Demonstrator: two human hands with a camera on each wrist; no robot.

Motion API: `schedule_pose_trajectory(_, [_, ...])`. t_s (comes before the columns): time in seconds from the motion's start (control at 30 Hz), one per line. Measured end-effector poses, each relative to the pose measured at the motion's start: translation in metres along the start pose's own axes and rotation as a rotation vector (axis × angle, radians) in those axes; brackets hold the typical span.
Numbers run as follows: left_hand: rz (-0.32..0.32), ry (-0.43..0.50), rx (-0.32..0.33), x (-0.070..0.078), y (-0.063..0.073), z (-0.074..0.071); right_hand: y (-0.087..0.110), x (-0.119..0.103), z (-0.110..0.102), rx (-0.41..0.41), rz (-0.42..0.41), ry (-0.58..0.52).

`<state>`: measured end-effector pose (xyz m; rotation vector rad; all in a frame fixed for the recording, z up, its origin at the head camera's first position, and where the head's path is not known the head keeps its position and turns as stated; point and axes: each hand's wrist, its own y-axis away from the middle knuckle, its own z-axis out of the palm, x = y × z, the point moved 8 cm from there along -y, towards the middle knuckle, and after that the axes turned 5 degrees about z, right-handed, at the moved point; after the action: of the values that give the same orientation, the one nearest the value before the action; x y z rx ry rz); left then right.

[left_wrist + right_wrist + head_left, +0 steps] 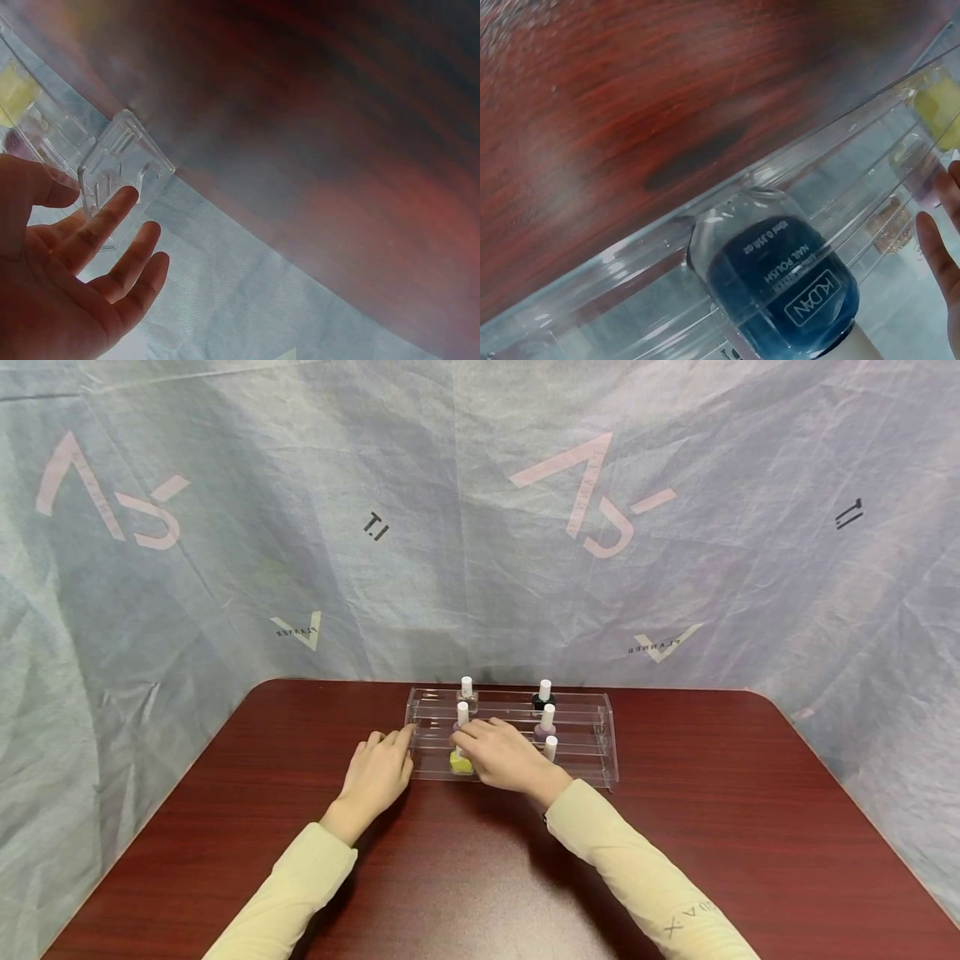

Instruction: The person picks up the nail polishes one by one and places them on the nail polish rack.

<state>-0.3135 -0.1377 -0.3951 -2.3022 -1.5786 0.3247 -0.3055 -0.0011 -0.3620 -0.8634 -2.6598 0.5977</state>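
Note:
A clear acrylic tiered rack [510,746] stands on the table with nail polish bottles in two columns. My left hand [378,772] is at its left end; in the left wrist view, the thumb and forefinger touch the rack's clear end panel [124,150], with the other fingers loosely extended. My right hand [506,756] pinches the white cap of the yellow nail polish bottle [461,763] on the front tier. Behind that bottle are a lilac one [462,714] and a glittery one [467,697]. A blue nail polish bottle [784,289] stands close below my right wrist.
The right column also holds a purple bottle [546,727] and a dark bottle [543,697] further back. The rack sits near the far edge of the reddish-brown table [480,877]. A grey printed cloth [450,568] hangs behind and along both sides.

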Motion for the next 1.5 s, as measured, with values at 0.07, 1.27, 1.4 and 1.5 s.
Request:
schedule_pose_trajectory(0.07, [0.000,0.000,0.001,0.000,0.000,0.000,0.000,0.001,0.001,-0.003,0.004,-0.002])
schedule_pose_trajectory(1.27, [0.003,0.008,0.005,0.001,0.000,-0.001,0.003,0.002,-0.016,0.049,0.055,0.033])
schedule_pose_trajectory(1.4, [0.004,0.015,0.012,0.000,0.000,0.000,0.004,0.001,-0.026,0.063,0.065,0.049])
schedule_pose_trajectory(1.5, [0.003,0.021,0.012,0.000,0.000,0.000,0.006,0.001,-0.035,0.086,0.066,0.057])
